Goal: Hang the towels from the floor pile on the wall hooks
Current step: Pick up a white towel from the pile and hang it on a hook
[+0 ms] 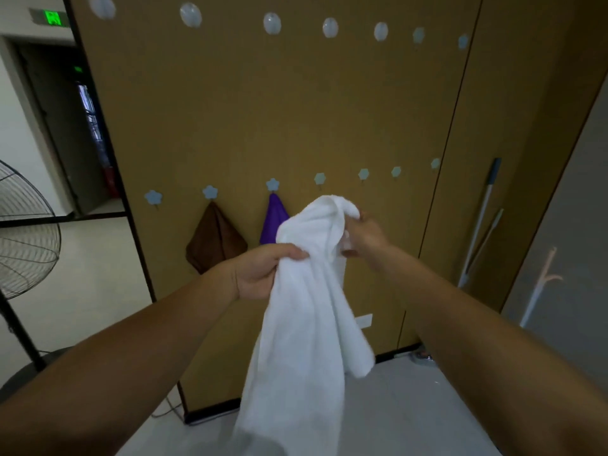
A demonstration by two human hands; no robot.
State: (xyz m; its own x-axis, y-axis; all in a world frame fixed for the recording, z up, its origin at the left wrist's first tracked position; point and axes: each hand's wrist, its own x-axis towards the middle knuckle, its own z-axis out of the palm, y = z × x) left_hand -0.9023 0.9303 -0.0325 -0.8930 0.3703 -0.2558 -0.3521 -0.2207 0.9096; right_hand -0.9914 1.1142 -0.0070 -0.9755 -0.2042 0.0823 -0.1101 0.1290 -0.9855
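Observation:
A long white towel hangs in front of me, held up in both hands. My left hand grips its left edge at mid height. My right hand pinches the bunched top, just below a bare flower-shaped hook. On the brown wall panel a brown towel hangs from one flower hook. A purple towel hangs from the hook to its right, partly hidden by the white towel. The floor pile is out of view.
More bare flower hooks run to the right, and round clear hooks line the top of the panel. A standing fan is at the left. A mop handle leans at the right. A socket sits low on the panel.

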